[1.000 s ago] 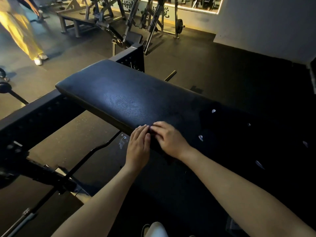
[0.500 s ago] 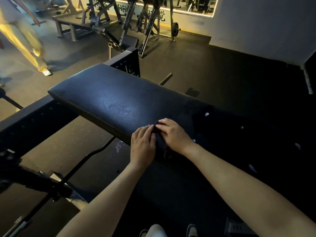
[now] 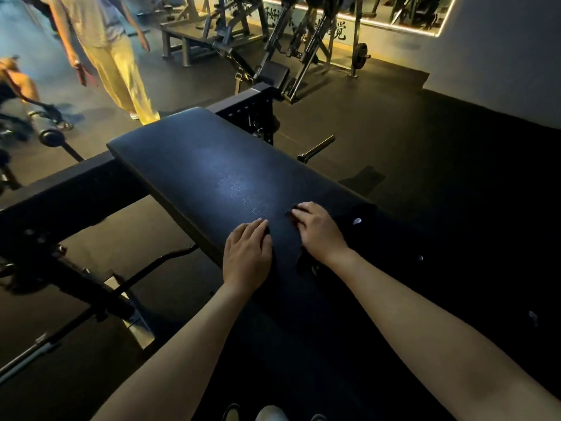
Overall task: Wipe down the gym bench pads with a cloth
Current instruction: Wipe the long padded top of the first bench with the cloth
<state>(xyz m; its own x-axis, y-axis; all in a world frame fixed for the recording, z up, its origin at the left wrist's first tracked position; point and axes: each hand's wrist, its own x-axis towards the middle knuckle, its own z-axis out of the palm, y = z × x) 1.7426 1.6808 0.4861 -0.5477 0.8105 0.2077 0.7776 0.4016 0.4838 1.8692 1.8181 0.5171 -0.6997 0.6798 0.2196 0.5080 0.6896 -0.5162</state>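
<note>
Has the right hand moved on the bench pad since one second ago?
Yes. The right hand slid rightward across the bench pad, away from its left edge, where the left hand rests.

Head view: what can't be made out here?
All head view.
- Cloth: black on the black pad, outline lost in dim light, partly under the left hand and right hand.
- Right hand's fingertips: out of sight; pinching or pressing unclear.
- Pad's near end: swallowed by shadow.
- Person in yellow trousers: cut off by top edge, blurred.

A dark rubber floor (image 3: 379, 123) ran to a grey wall (image 3: 501, 41). Weight machines (image 3: 291, 41) stood before a mirror (image 3: 394, 10) edged with warm light at the far end.
</note>
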